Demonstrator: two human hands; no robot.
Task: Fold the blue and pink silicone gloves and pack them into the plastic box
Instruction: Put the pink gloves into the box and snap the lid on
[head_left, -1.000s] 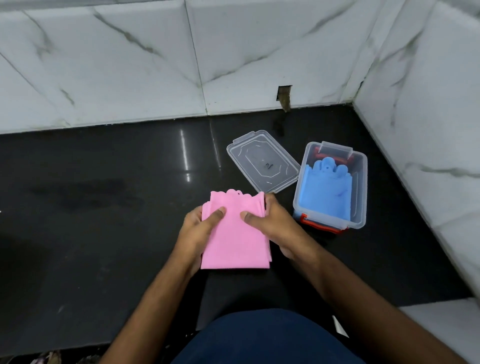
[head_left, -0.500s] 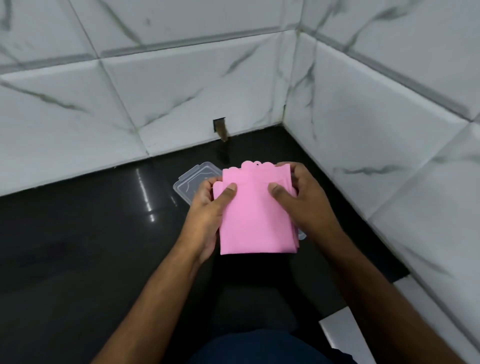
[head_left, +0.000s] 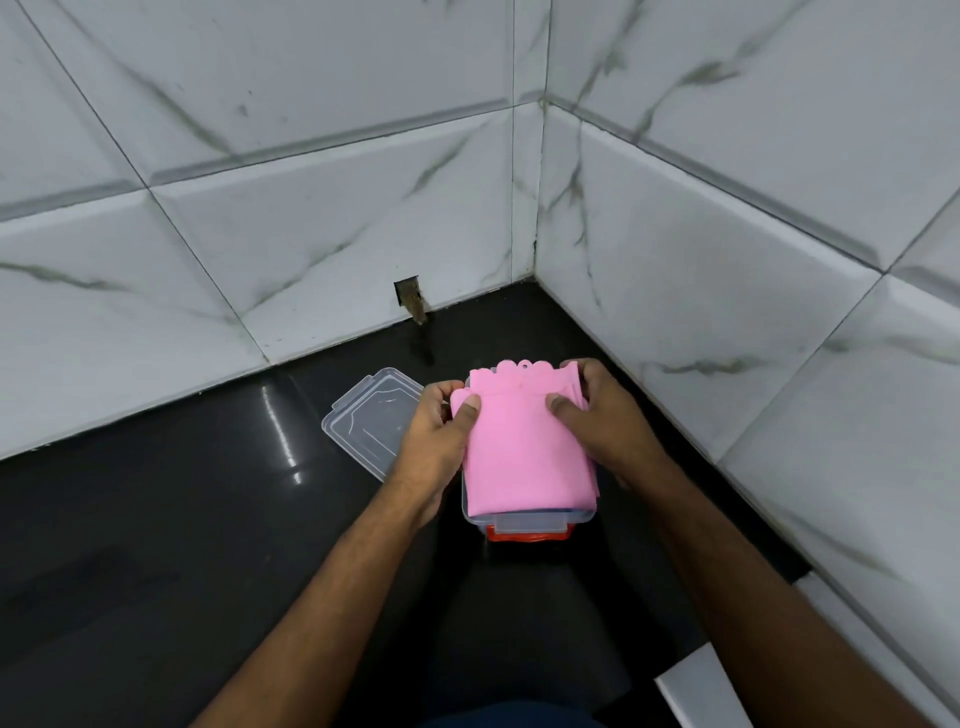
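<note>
Resting on the black counter (head_left: 156, 545), the plastic box (head_left: 527, 519) carries the folded pink gloves (head_left: 524, 452) at its rim; left hand (head_left: 434, 447) and right hand (head_left: 605, 421) each hold a grip clamped on its sides. Beyond-left lies the clear lid (head_left: 366, 421).

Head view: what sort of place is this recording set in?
Probably a home kitchen or utility corner: a glossy black stone counter meets white marble-look wall tiles in a corner. Both hands hold folded pink gloves over a plastic box.

pink gloves (head_left: 524, 447) | lifted off counter | now over plastic box (head_left: 524, 519)
</note>
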